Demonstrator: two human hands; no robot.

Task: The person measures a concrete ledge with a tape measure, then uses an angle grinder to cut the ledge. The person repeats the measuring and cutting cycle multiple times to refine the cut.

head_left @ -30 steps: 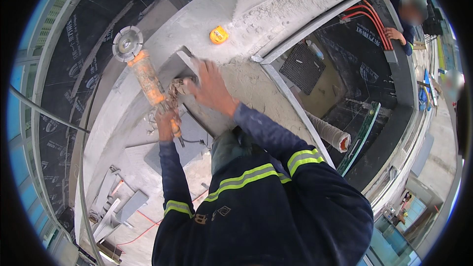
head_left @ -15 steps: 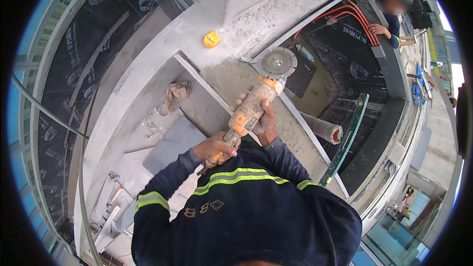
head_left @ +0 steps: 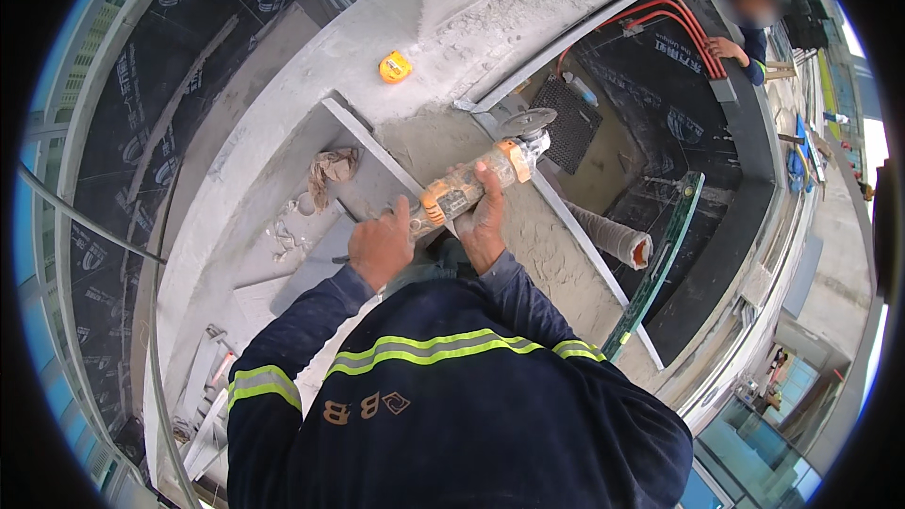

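Note:
Both my hands hold an orange, dust-covered angle grinder (head_left: 468, 187) in front of me, over the sandy ledge. My left hand (head_left: 381, 247) is closed around its rear end, with the index finger stretched along the body. My right hand (head_left: 484, 220) grips the middle of the body from below, thumb on top. The cutting disc (head_left: 530, 122) sits at the far right end, seen at a slant, near the corner where metal strips meet. It looks apart from the strips, though I cannot tell how far.
An orange tape measure (head_left: 395, 67) lies on the concrete ledge. Right of the grinder are a black-lined pit with a dark mesh mat (head_left: 566, 123), a wrapped pipe (head_left: 615, 236) and a green spirit level (head_left: 664, 264). Another person's hand (head_left: 724, 48) is by red conduits (head_left: 663, 11). A crumpled cloth (head_left: 331, 170) lies left.
The grinder has swung lower and more level, and its disc has turned from face-on to slanted. My left hand has moved left and up, with its index finger now extended.

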